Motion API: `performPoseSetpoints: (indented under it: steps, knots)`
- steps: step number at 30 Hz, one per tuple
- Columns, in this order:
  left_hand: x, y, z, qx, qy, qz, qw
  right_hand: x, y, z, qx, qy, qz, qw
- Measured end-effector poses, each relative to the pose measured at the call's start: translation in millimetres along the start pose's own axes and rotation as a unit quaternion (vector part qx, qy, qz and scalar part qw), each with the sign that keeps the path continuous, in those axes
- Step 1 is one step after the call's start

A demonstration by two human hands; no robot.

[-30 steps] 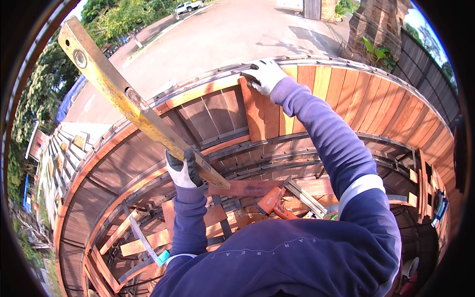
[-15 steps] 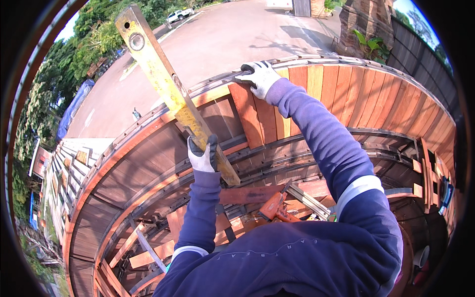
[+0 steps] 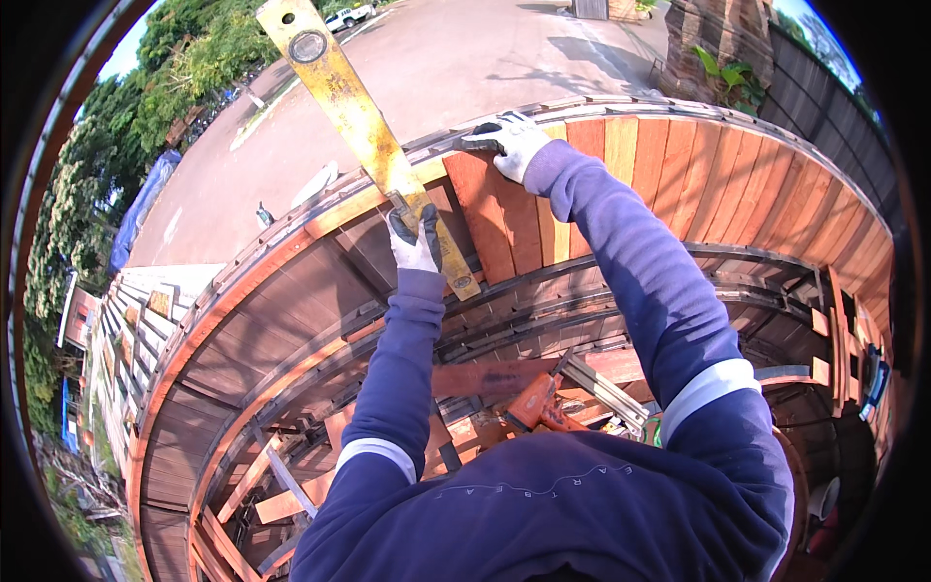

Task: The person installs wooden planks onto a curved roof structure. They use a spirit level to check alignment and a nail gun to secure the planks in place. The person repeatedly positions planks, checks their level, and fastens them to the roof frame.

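Note:
My gloved left hand grips a long, worn yellow spirit level near its lower end; it slants from the upper left down across the curved rim, just left of a newer reddish plank. My gloved right hand is closed over the top of that plank at the rim, its dark fingertips on the edge; whether it grips plank or rim I cannot tell exactly. To the right runs a row of orange and tan boards; to the left are darker boards.
Below are an orange power tool, a bundle of pale strips, loose planks and a metal strip. Beyond the rim lie a paved yard, a rock column, a dark fence and a white vehicle.
The spirit level and my left hand have moved up and to the right, nearer the reddish plank, the level's face turning more toward the camera. My right hand stays on the plank's top.

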State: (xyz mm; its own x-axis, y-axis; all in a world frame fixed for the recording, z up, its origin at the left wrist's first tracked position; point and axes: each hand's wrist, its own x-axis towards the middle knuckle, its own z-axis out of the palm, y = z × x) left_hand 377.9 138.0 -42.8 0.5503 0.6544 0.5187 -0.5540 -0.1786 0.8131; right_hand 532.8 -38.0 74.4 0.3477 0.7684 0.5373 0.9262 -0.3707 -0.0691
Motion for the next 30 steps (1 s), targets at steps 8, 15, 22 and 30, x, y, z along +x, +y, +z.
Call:
performPoseSetpoints:
  steps: [8, 15, 22, 30]
  knots:
    - [-2.0, -5.3, 25.1, 0.058, -0.011, -0.023, 0.998, -2.8, 3.6, 10.0, 0.013, 0.050, -0.020, 0.998]
    - [9.2, -9.4, 17.7, 0.023, -0.069, -0.054, 0.996, -4.1, 2.3, 11.5, 0.037, 0.071, -0.026, 0.996]
    - [0.8, -27.0, 12.7, -0.023, -0.090, -0.109, 0.990, -2.7, -1.1, 3.3, 0.023, 0.015, -0.010, 1.000]
    - [-9.4, -63.9, 0.8, 0.029, -0.107, -0.244, 0.963, -4.8, -0.6, 1.1, 0.016, 0.011, -0.016, 1.000]
